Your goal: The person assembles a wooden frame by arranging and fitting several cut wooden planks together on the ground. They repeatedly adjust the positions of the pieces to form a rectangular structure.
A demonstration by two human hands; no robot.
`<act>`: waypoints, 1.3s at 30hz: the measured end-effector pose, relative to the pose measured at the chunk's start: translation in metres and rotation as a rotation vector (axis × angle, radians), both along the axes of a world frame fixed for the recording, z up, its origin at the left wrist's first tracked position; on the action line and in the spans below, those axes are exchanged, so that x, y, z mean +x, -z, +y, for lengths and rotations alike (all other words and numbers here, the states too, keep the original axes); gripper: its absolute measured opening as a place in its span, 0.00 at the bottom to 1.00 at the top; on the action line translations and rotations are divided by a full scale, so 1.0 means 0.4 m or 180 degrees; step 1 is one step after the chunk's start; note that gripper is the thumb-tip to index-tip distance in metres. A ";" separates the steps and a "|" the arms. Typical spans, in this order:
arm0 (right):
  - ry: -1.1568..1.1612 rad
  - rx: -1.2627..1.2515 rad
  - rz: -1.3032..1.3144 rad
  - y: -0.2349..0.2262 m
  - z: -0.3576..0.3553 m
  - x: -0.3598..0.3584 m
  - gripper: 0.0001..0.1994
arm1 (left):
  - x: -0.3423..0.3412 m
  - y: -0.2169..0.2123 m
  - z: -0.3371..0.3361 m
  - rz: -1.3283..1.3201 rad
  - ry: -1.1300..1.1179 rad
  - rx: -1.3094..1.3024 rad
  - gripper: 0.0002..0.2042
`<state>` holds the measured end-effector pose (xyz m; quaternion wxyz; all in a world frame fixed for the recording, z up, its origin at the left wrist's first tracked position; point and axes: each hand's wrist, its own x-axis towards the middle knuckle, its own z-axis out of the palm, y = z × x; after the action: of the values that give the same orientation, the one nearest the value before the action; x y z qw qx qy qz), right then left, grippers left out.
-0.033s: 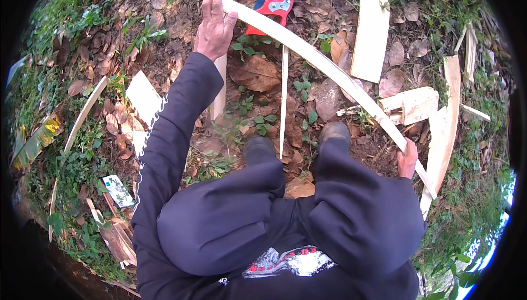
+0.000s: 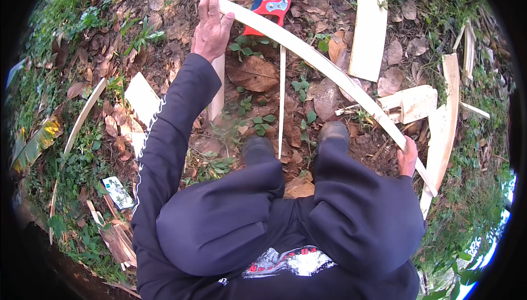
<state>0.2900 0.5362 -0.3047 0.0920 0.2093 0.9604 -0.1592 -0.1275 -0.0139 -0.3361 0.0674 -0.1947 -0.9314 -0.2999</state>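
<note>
A long, pale wooden strip runs from the upper middle down to the right, looking curved in this view. My right hand is closed around it near its lower end. At its upper end is my left hand, fingers stretched out and thumb apart, touching the strip at the gap between thumb and forefinger. A wooden piece shows below the left wrist, its top hidden by the hand and sleeve. Just beyond the strip lies a handsaw with a blue blade and red handle.
A thin pointed stick lies between my feet. Flat boards and split offcuts are on the leafy ground at the right. Another board, a small white-and-dark packet and broken wood lie left.
</note>
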 end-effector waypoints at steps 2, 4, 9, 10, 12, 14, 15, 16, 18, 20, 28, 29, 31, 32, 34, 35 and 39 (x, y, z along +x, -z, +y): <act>-0.0309 -0.0183 -0.0370 -0.027 -0.015 -0.074 0.28 | 0.003 -0.002 -0.027 0.0098 0.0003 -0.0062 0.31; -0.0306 -0.0441 -0.0202 -0.076 -0.018 -0.092 0.31 | -0.006 0.009 -0.008 0.0193 0.0120 -0.0034 0.31; -0.0041 0.0082 0.0556 -0.013 -0.051 -0.373 0.13 | -0.002 -0.006 -0.022 0.0123 0.0047 -0.0140 0.32; 0.0157 0.0004 0.0488 -0.040 -0.093 -0.457 0.13 | -0.005 0.000 -0.029 0.0183 0.0056 -0.0129 0.32; 0.0396 -0.0919 0.0804 -0.006 -0.133 -0.573 0.15 | -0.004 0.014 -0.025 0.0261 0.0079 -0.0121 0.32; 0.0372 -0.0131 0.0090 0.067 -0.170 -0.670 0.30 | 0.000 0.017 -0.027 0.0334 0.0078 -0.0169 0.33; 0.0418 -0.0004 -0.0237 0.095 -0.173 -0.710 0.35 | -0.003 0.014 -0.018 0.0264 0.0079 -0.0135 0.33; 0.0547 0.0239 -0.0531 0.113 -0.202 -0.746 0.33 | -0.003 0.016 -0.017 0.0306 0.0091 -0.0139 0.33; 0.0317 0.0702 -0.0141 0.210 -0.187 -0.742 0.31 | -0.011 0.020 -0.006 0.0410 0.0144 -0.0139 0.33; 0.0638 -0.0372 0.0029 0.233 -0.161 -0.747 0.28 | -0.011 0.009 -0.002 0.0247 0.0100 -0.0062 0.32; -0.0005 -0.0983 0.0617 0.046 -0.282 -0.652 0.14 | 0.004 0.008 -0.024 0.0102 -0.0036 0.0011 0.32; -0.0606 -0.0438 0.0696 0.081 -0.262 -0.620 0.13 | 0.002 0.012 -0.022 0.0256 0.0019 -0.0006 0.32; -0.1374 0.0068 0.0926 0.070 -0.254 -0.598 0.10 | 0.000 0.008 -0.021 0.0156 0.0009 0.0059 0.32; -0.1315 0.0071 0.0833 0.068 -0.250 -0.604 0.10 | -0.001 0.007 -0.022 0.0105 0.0001 0.0092 0.32; -0.1176 0.0050 0.0670 0.065 -0.243 -0.614 0.09 | -0.006 0.010 -0.020 0.0217 0.0014 0.0035 0.32; -0.0965 0.0054 0.0773 0.072 -0.256 -0.613 0.09 | -0.005 0.012 -0.019 0.0262 0.0021 0.0022 0.31; -0.0918 0.0136 0.1061 0.070 -0.313 -0.616 0.09 | -0.007 0.010 -0.028 0.0105 0.0005 0.0099 0.31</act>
<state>0.0435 0.4111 -0.3325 -0.0507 0.0424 0.9855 -0.1563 -0.1301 -0.0251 -0.3400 0.0854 -0.1993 -0.9253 -0.3112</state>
